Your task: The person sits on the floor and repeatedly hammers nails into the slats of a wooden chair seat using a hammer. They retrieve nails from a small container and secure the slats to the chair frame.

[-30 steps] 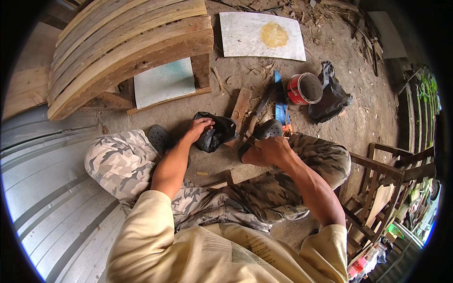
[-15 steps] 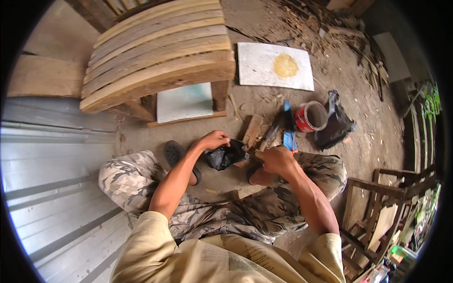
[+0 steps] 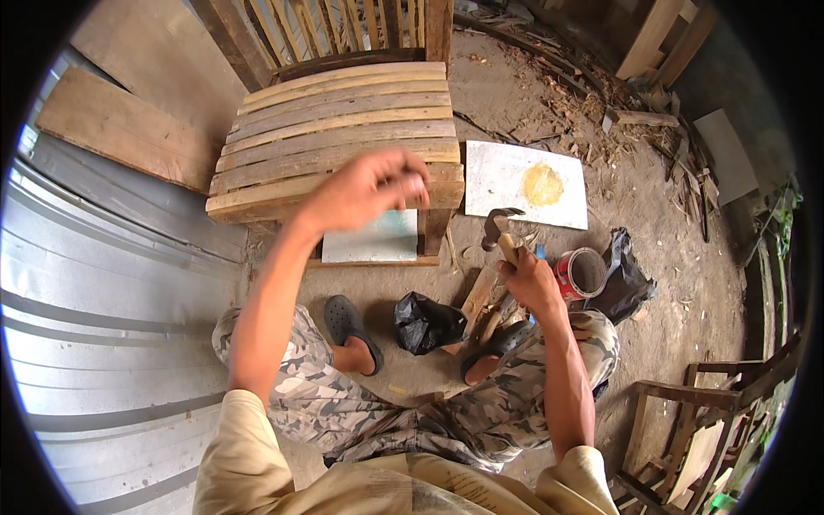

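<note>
My right hand (image 3: 532, 281) is closed round the wooden handle of a claw hammer (image 3: 498, 227), its metal head raised in front of the fist. Above the near edge of a slatted wooden bench seat (image 3: 335, 137) is my left hand (image 3: 373, 190), blurred by motion. Its fingers are curled together, and whatever they pinch is too small to make out. On the ground between my feet sits a black plastic bag (image 3: 421, 324), its mouth bunched. Pieces of wood (image 3: 478, 302) lie beside the bag, to its right.
A red can (image 3: 577, 273) stands right of my right hand, next to another black plastic bag (image 3: 622, 279). Past them lies a white board (image 3: 515, 184) with a yellowish patch. Corrugated metal sheeting (image 3: 112, 343) runs along the left, and a wooden frame (image 3: 687, 395) stands at right.
My left hand has left the black bag and risen forward to the bench's edge. My right hand has lifted the hammer into clear sight. The view has tilted up.
</note>
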`<action>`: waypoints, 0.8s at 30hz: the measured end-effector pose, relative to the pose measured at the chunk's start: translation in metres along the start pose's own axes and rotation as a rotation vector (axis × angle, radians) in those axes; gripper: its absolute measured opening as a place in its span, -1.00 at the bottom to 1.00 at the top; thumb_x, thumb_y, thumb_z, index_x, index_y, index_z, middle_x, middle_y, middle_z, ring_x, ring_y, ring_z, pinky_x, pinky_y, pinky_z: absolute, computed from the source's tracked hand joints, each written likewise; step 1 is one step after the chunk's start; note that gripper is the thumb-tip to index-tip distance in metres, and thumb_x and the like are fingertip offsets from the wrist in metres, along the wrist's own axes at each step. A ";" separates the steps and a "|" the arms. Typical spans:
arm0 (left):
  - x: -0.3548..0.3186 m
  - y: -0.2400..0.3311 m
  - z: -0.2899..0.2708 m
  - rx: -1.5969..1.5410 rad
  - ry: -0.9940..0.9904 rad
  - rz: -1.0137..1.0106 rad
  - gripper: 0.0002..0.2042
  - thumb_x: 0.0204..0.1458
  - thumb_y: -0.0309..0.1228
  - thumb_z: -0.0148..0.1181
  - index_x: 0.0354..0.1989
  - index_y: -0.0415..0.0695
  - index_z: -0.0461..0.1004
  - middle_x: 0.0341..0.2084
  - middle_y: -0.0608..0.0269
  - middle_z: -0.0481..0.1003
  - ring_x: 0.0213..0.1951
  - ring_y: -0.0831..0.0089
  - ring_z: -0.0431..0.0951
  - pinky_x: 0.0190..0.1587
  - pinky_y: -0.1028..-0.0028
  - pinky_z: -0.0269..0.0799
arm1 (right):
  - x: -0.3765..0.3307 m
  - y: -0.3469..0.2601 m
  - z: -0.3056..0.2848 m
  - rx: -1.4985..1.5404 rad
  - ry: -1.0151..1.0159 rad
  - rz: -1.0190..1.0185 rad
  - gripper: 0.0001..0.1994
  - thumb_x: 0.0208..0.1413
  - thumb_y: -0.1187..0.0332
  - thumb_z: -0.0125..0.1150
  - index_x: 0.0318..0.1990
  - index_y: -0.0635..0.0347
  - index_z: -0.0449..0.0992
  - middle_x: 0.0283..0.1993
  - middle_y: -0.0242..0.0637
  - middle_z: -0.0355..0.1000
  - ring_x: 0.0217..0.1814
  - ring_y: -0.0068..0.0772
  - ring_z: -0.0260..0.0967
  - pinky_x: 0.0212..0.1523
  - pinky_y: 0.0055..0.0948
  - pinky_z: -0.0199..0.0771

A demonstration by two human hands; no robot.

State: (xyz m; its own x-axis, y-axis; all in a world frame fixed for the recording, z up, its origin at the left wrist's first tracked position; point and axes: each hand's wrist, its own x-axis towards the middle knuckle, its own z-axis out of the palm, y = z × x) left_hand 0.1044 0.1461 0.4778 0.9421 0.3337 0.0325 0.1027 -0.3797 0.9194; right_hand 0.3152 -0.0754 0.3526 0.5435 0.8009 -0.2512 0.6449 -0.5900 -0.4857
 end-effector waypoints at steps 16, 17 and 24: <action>0.149 -0.032 -0.085 0.390 0.532 0.008 -0.84 0.09 -0.30 0.30 -0.21 -0.07 0.61 -0.33 0.33 0.61 -0.32 0.53 0.53 -0.17 0.39 0.45 | 0.011 -0.004 0.020 -0.061 -0.072 -0.034 -0.56 0.08 0.06 0.20 -0.14 0.33 0.46 -0.24 0.19 0.51 -0.09 0.23 0.46 -0.07 0.01 0.45; 0.153 -0.038 -0.085 0.417 0.509 0.032 -0.83 0.08 -0.28 0.31 -0.20 -0.05 0.62 -0.29 0.34 0.62 -0.31 0.51 0.54 -0.13 0.34 0.45 | 0.010 -0.002 0.020 -0.061 -0.076 -0.022 -0.57 0.07 0.07 0.20 -0.15 0.33 0.46 -0.24 0.19 0.51 -0.09 0.24 0.46 -0.07 0.01 0.45; 0.151 -0.055 -0.084 0.335 0.470 0.061 -0.83 0.07 -0.29 0.32 -0.21 -0.07 0.65 -0.27 0.30 0.65 -0.20 0.48 0.59 -0.07 0.37 0.45 | -0.001 0.006 0.018 -0.076 -0.085 -0.034 -0.57 0.08 0.15 0.20 -0.11 0.41 0.41 -0.31 0.18 0.52 -0.17 0.21 0.50 -0.12 0.01 0.48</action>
State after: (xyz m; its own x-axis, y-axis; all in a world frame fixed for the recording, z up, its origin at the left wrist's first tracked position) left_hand 0.2148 0.2897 0.4648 0.7143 0.6212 0.3224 0.2203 -0.6368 0.7389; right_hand 0.3088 -0.0775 0.3348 0.4750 0.8244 -0.3077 0.7029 -0.5659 -0.4310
